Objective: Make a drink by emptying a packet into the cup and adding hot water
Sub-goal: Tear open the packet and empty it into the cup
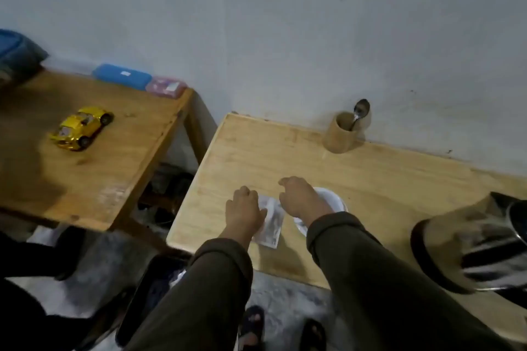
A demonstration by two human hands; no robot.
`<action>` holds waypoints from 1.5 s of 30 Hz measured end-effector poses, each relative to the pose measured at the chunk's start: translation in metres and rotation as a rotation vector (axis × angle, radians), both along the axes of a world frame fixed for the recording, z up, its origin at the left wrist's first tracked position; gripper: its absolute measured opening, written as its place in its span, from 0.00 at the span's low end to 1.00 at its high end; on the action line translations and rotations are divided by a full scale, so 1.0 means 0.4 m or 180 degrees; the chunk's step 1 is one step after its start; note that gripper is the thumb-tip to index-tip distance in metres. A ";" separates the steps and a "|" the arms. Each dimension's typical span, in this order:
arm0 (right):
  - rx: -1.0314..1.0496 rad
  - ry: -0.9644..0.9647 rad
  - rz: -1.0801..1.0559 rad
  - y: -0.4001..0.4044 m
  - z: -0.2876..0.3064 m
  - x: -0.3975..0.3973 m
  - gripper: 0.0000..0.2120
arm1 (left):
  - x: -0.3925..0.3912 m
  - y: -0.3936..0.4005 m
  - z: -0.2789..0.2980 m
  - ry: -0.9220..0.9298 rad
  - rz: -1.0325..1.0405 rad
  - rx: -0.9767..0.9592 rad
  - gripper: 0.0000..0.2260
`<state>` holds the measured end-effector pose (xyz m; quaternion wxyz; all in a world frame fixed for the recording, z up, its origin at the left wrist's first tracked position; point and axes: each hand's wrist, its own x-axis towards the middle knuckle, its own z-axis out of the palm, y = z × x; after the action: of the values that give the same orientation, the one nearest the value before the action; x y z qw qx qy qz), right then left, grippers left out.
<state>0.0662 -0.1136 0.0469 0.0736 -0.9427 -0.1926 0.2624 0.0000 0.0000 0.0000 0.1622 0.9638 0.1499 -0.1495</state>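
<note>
My left hand (245, 212) lay on the packet (271, 225) flat on the bench (385, 179), grip unclear, while my right hand (299, 199) hovered loosely curled, grasping nothing, over the white cup (330, 201).

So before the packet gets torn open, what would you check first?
1. Packet within reach: ok, it lies flat on the table, its near-left part under the left hand.
2. Cup close by: ok, the white cup stands just right of the packet, partly hidden by the right hand.
3. Cup empty: cannot tell, its inside is covered.
4. Packet gripped: cannot tell; the fingers look curled, the frame is blurred.
5. Spoon ready: ok, standing in the wooden holder by the wall.
6. Kettle filled and hot: cannot tell.
</note>
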 end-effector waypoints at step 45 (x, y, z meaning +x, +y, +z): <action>0.2107 -0.0825 -0.1473 -0.105 0.239 0.080 0.02 | 0.190 -0.083 0.245 -0.1082 0.0232 -0.2382 0.12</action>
<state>0.0982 -0.1555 0.1426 0.4045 -0.9118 -0.0575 0.0422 0.0759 -0.0332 0.0980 0.5291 0.8433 0.0903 -0.0265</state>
